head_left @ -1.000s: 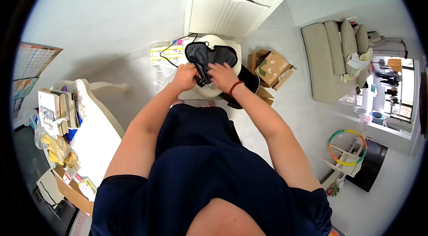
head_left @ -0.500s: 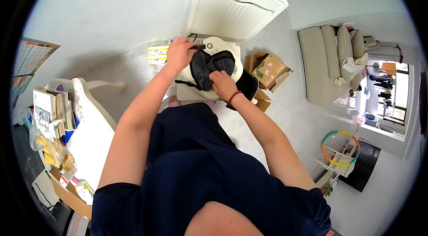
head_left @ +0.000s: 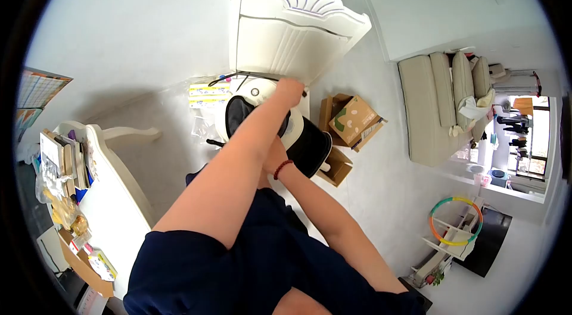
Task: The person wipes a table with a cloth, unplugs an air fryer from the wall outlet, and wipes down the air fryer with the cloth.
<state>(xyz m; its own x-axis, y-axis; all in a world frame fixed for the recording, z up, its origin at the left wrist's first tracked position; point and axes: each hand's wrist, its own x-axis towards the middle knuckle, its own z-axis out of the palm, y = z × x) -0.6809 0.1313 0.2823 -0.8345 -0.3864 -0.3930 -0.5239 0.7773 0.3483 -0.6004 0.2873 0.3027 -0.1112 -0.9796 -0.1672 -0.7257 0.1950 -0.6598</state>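
Head view: a black pad (head_left: 239, 112) lies on a round white unit (head_left: 255, 87) on the seat of a white chair (head_left: 292, 35), partly hidden by the wearer's crossed forearms. At 2 o'clock from the pad, the left hand (head_left: 290, 91), its arm passing over the right, closes its fingers around a black strap (head_left: 257, 75) that runs to the left along the base of the chair's back. The right hand (head_left: 274, 156), a red bracelet (head_left: 282, 169) at its wrist, is at 5 o'clock; the left forearm covers its fingers, and whether they are spread or pinching cannot be told. A short black end (head_left: 215, 143) juts past the unit's rim at 7 o'clock.

A black tub (head_left: 311, 147) is beside the unit at 4 o'clock, with cardboard boxes (head_left: 357, 121) beyond it at 3. Yellow-and-white packs (head_left: 208, 96) are at 10 o'clock, the chair's carved back at 1.

Farther out, a beige sofa (head_left: 420, 112) is at 3 o'clock, a multicoloured hoop (head_left: 433, 225) at 4, and a white table (head_left: 113, 202) holding books (head_left: 56, 151) at 8.
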